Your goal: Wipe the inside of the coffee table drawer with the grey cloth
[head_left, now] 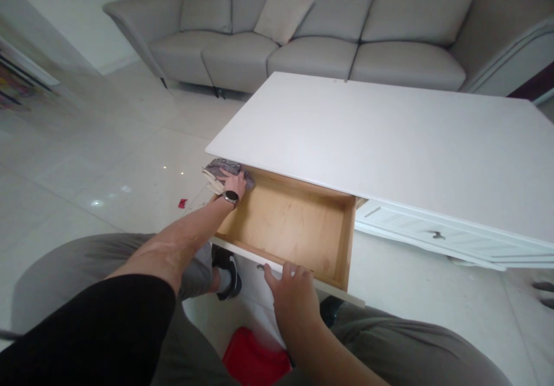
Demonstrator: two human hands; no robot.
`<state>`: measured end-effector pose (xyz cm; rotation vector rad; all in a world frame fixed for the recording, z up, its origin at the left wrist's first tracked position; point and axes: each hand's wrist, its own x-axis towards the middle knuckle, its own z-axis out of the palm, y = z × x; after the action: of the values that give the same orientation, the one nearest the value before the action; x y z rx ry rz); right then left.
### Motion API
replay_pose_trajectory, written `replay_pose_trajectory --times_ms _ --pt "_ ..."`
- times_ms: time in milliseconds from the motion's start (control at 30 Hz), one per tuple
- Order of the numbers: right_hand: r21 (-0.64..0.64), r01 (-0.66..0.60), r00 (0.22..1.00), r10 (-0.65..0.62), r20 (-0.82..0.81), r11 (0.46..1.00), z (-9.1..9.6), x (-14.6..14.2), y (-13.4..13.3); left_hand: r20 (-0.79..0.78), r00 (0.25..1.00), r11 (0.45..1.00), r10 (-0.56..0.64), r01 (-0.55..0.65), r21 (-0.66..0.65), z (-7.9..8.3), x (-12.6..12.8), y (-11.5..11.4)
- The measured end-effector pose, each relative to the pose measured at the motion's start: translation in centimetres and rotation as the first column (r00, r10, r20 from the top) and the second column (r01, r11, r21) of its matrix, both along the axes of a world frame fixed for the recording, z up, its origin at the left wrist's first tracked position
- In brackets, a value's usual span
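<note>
Head view: a person's two bare hands, set well apart, are at a shallow, box-shaped drawer of pale yellow-brown wood, which stands open under a smooth, white, rectangular table. The left hand spreads over a crumpled, grey patterned cloth with a cream part, bunched at the drawer's left rear corner, close to the tabletop's edge; whether the fingers pinch it or only press it, I cannot tell. The right hand grips the drawer's front edge, fingers over the rim and thumb beside a small, dark metal knob.

Were the drawer pushed in now, the cloth could jam beneath the tabletop and the left fingers could be pinched. A hard pull on the front might bring the drawer too far out, tipping it towards the person's knees. The round, dark-faced wristwatch could knock or scratch the wooden side.

The drawer's inside is flat, lightly grained and square-cornered. To its right, a white, grooved panel front carries a curved metal handle. Glossy, pale floor tiles mirror the lights; behind stands a softly padded grey sofa with a square beige cushion
</note>
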<state>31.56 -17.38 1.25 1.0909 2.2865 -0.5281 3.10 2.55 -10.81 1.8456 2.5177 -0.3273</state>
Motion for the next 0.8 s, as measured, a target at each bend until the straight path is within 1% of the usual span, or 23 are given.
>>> replay_pose_trajectory --times_ms 100,167,267,333,400,467,667,733,800 --pt "-0.007 0.012 1.000 -0.012 -0.023 1.000 -0.2 0.1 0.0 -0.005 0.999 0.999 -0.034 0.034 -0.006 -1.5 -0.1 0.2" --pt "-0.002 0.020 0.999 -0.020 -0.038 1.000 -0.3 0.1 -0.1 -0.008 0.997 0.997 -0.079 0.079 -0.010 -2.3 0.0 -0.2" --pt "0.006 0.027 0.999 -0.027 -0.045 1.000 -0.4 0.1 -0.1 -0.032 0.986 0.987 -0.162 0.161 -0.031 -3.3 0.1 -1.2" --pt "0.009 0.025 0.999 -0.025 -0.046 1.000 -0.2 0.1 -0.2 -0.061 0.978 0.978 -0.201 0.197 -0.067 -3.6 0.1 -1.7" --pt "0.006 0.015 0.999 -0.015 -0.038 1.000 0.1 0.2 -0.1 -0.091 0.967 0.966 -0.239 0.227 -0.123 -3.5 -0.2 -1.8" --pt "0.000 0.004 1.000 -0.004 -0.024 1.000 0.3 0.2 -0.1 -0.105 0.956 0.954 -0.275 0.257 -0.157 -3.0 -0.6 -1.5" --pt "0.027 -0.003 1.000 0.004 -0.018 1.000 0.3 0.3 0.0 -0.008 0.942 0.937 -0.336 0.334 -0.100 -1.2 -2.3 -0.5" --pt "0.025 -0.003 1.000 0.004 -0.012 1.000 0.3 0.3 0.0 0.010 0.937 0.932 -0.348 0.347 -0.105 -0.8 -2.7 -0.5" --pt "0.021 -0.002 1.000 0.002 -0.012 1.000 0.3 0.3 0.1 0.022 0.922 0.912 -0.386 0.385 -0.141 -0.5 -3.2 -0.8"
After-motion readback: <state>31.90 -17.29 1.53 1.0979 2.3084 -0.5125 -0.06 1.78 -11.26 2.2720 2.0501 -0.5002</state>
